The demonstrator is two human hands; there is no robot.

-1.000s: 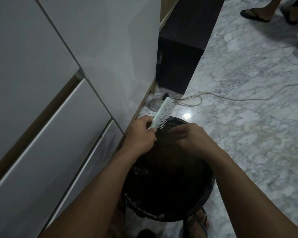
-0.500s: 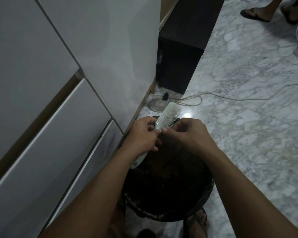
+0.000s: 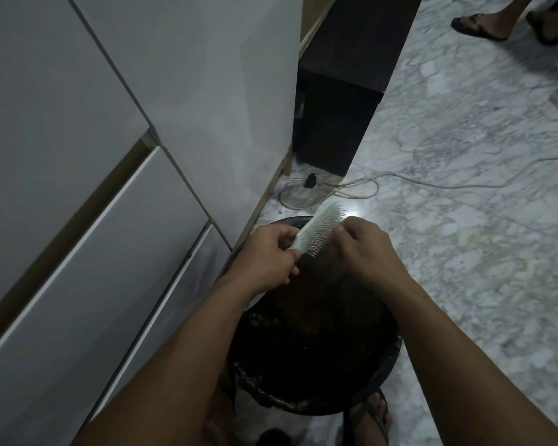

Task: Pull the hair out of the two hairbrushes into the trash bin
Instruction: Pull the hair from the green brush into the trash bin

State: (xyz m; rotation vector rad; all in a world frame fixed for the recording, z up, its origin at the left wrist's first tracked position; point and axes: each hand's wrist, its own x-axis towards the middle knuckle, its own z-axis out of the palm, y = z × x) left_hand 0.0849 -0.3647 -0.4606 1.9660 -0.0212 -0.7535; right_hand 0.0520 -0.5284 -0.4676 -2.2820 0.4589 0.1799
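A pale white hairbrush (image 3: 321,228) is held over the round black trash bin (image 3: 377,378) on the floor, bristles facing right and down. My left hand (image 3: 268,255) is closed around its handle. My right hand (image 3: 364,249) has its fingertips pinched at the bristles near the brush's far end; whether any hair is between the fingers is too dark to tell. The bin's inside is dark and its contents are unclear. A second hairbrush is not visible.
White cabinet drawers (image 3: 94,252) fill the left side. A dark cabinet (image 3: 339,123) stands behind the bin. A pale cable (image 3: 432,183) loops across the marble floor. My sandalled foot (image 3: 372,416) is beside the bin. Another person's feet (image 3: 484,24) are at top right.
My right hand rose from over the bin to the bristles and slid along them toward the brush's far end. The left hand turned and lifted the brush slightly.
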